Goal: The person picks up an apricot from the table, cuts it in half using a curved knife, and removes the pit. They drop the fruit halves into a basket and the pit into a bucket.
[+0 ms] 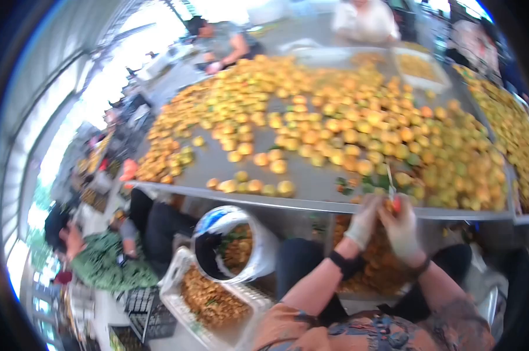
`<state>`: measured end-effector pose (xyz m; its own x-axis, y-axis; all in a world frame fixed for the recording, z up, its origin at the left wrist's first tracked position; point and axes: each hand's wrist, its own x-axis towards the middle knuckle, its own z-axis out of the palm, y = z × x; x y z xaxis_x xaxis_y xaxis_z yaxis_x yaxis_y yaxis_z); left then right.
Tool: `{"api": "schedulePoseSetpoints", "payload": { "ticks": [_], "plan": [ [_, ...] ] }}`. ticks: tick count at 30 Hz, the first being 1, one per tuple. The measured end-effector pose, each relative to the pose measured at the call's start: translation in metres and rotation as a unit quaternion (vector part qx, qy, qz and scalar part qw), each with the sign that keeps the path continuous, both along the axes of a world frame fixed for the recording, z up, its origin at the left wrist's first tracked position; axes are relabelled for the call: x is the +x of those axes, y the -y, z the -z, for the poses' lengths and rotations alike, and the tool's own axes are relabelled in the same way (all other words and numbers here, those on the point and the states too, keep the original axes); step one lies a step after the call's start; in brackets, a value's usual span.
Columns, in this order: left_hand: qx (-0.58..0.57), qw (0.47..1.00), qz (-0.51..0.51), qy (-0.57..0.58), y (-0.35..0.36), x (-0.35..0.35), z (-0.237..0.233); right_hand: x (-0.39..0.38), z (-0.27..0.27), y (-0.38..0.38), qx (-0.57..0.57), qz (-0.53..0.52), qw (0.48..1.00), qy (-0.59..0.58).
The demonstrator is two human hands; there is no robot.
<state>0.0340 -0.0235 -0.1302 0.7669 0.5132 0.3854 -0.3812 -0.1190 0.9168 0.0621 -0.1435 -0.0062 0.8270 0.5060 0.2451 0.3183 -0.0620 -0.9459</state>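
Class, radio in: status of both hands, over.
Gloved left hand and right hand together at table edge. Right grips thin red-handled tool; left's hold blurred. Close ahead: fruit pile.

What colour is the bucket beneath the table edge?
The bucket is white, with blue at its rim; head view.

I can read no text, label, brand, number or sign anywhere in my head view. The white bucket (pixel 258 251) carries a blue patch near its rim, but it is too blurred for me to tell whether it is lettering. The white crate (pixel 177 275) beside it shows only plain plastic.
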Motion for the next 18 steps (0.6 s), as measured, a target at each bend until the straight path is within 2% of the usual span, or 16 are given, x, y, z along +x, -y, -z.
{"api": "schedulePoseSetpoints", "payload": {
  "ticks": [1,2,3,4,5,6,7,9,10,12,13,14,15,17,18],
  "plan": [
    [0.167,0.975,-0.06,-0.136,0.008,-0.033,-0.06,0.006,0.018,0.001,0.094,-0.012,0.989,-0.111],
    [0.192,0.966,-0.057,-0.166,0.008,-0.032,-0.072,0.024,0.059,-0.002,0.342,-0.001,0.877,-0.338],
    [0.011,0.999,0.003,-0.053,0.014,-0.031,-0.081,0.013,0.0,0.005,0.172,0.04,0.943,-0.283],
    [-0.243,0.959,0.105,-0.107,0.006,-0.029,-0.084,0.03,0.006,0.012,-0.018,0.009,0.954,-0.3],
    [-0.191,0.973,0.085,-0.097,0.009,-0.029,-0.097,0.018,-0.033,0.013,0.16,0.03,0.876,-0.454],
    [-0.363,0.918,0.123,-0.104,0.016,-0.03,-0.128,0.02,-0.03,0.012,0.158,0.021,0.908,-0.388],
    [-0.428,0.889,0.128,-0.098,0.021,-0.033,-0.141,0.031,-0.032,0.022,0.196,-0.071,0.829,-0.519],
    [-0.291,0.938,0.175,-0.074,0.016,-0.04,-0.141,0.043,-0.033,0.032,0.23,-0.134,0.802,-0.535],
    [-0.289,0.938,0.177,-0.075,0.015,-0.042,-0.143,0.041,-0.039,0.035,0.232,-0.133,0.801,-0.535],
    [-0.302,0.94,0.12,-0.103,0.013,-0.043,-0.151,0.036,-0.059,0.043,0.112,-0.136,0.91,-0.376],
    [-0.301,0.94,0.12,-0.102,0.01,-0.045,-0.149,0.037,-0.046,0.043,0.113,-0.137,0.91,-0.375],
    [-0.316,0.937,0.104,-0.104,0.005,-0.045,-0.143,0.04,-0.022,0.042,0.027,-0.136,0.984,-0.115],
    [-0.33,0.934,0.088,-0.106,0.0,-0.046,-0.134,0.042,-0.008,0.042,-0.061,-0.124,0.978,0.155],
    [-0.344,0.932,0.063,-0.093,-0.009,-0.043,-0.115,0.04,-0.019,0.045,-0.066,-0.121,0.98,0.143],
    [-0.297,0.946,0.092,-0.09,-0.008,-0.045,-0.121,0.038,-0.037,0.045,-0.012,-0.119,0.992,-0.049]
  ]
}}
